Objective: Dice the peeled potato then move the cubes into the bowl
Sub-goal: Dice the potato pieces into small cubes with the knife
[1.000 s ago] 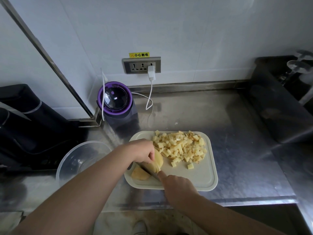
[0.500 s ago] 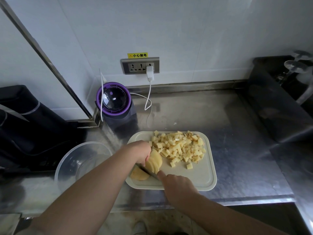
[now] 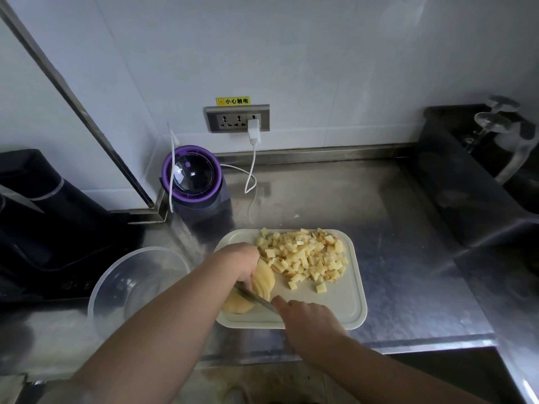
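A pale cutting board [image 3: 347,312] lies on the steel counter with a heap of potato cubes [image 3: 306,258] on its far half. At the board's near left, my left hand [image 3: 236,262] holds down a peeled potato piece [image 3: 264,279] that is sliced into thin slabs. My right hand [image 3: 309,322] grips a knife [image 3: 253,297] whose blade is in the potato, with a cut slab [image 3: 237,306] lying on its near side. A clear plastic bowl [image 3: 116,279] stands to the left of the board, with nothing visible in it.
A purple-rimmed appliance [image 3: 192,176] stands behind the board, its white cable [image 3: 252,170] plugged into the wall socket. Black equipment [image 3: 43,217] sits at the left. A dark sink [image 3: 481,176] with a tap lies to the right. The counter's front edge runs just below the board.
The knife has worked back and forth through the potato while my left hand kept holding it. The view shifted slightly; the cubes and the bowl stayed put.
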A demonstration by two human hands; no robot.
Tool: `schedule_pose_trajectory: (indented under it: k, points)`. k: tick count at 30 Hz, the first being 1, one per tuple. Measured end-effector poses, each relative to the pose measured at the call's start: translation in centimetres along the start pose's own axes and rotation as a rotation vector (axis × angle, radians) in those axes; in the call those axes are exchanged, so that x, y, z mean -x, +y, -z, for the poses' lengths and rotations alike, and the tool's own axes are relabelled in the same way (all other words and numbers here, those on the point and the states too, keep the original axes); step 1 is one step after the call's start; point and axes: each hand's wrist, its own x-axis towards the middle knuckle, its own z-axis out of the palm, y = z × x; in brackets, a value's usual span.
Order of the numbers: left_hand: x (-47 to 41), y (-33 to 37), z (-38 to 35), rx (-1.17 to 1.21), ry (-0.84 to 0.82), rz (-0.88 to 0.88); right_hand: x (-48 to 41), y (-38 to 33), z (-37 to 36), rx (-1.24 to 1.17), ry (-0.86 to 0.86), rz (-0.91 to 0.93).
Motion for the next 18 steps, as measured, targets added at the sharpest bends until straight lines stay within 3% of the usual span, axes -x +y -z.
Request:
schedule_pose_trajectory:
  k: [7,14,18]
  points:
    - [-0.2,-0.4,0.3,0.141,0.171,-0.007,0.7,0.2,1.1,-0.015,-0.010,-0.066]
    - [3.8,-3.1,-0.1,0.581,0.764,0.100,1.0,-0.2,2.1,-0.033,0.057,-0.098]
    - [6.3,-3.7,-3.1,0.703,1.003,0.196,1.2,-0.8,1.7,-0.041,0.040,-0.105]
